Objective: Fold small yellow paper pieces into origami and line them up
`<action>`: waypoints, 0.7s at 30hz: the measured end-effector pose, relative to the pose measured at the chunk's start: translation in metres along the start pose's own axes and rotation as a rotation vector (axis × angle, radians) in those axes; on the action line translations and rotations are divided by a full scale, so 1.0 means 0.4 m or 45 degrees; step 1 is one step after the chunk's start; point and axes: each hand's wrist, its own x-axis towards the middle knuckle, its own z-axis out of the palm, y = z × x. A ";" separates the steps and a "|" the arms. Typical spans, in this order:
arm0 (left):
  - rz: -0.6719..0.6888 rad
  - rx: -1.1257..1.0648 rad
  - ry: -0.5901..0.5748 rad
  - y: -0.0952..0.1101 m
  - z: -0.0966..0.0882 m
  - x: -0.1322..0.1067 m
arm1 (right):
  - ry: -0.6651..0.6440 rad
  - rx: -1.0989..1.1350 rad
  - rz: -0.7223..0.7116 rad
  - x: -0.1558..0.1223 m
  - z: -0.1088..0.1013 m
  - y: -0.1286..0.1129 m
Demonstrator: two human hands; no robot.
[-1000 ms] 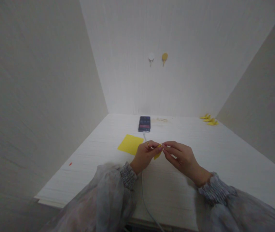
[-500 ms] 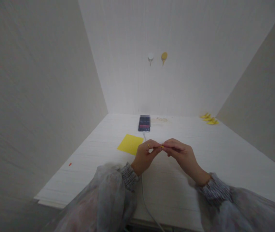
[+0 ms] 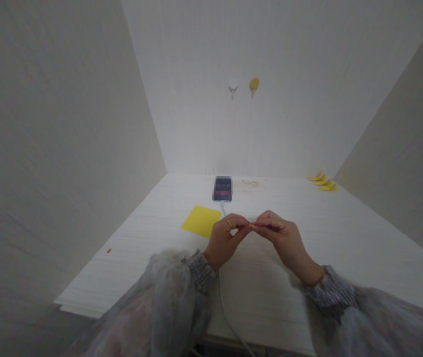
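My left hand [image 3: 225, 239] and my right hand [image 3: 281, 235] meet fingertip to fingertip above the white table [image 3: 345, 248]. Both are closed in a pinch on a small folded yellow paper piece [image 3: 250, 226], of which only a thin sliver shows between the fingers. A ring sits on a finger of my left hand. A flat yellow paper square [image 3: 201, 220] lies on the table just left of my left hand.
A phone [image 3: 222, 188] lies behind the hands with a white cable [image 3: 226, 317] running toward me off the front edge. Several folded yellow pieces [image 3: 323, 182] sit at the far right corner. Two hooks [image 3: 243, 86] hang on the back wall. Walls close in left and right.
The yellow piece showed as a larger flap hanging below my fingers a second ago; now it is pressed nearly out of sight between both pinches. My hands lifted slightly.
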 end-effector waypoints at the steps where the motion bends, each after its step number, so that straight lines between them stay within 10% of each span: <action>1: -0.006 0.001 -0.001 0.001 0.000 0.000 | 0.008 -0.003 -0.006 0.000 0.000 0.002; 21: -0.277 -0.248 -0.056 -0.025 0.015 -0.002 | 0.031 -0.208 0.000 0.000 -0.012 -0.004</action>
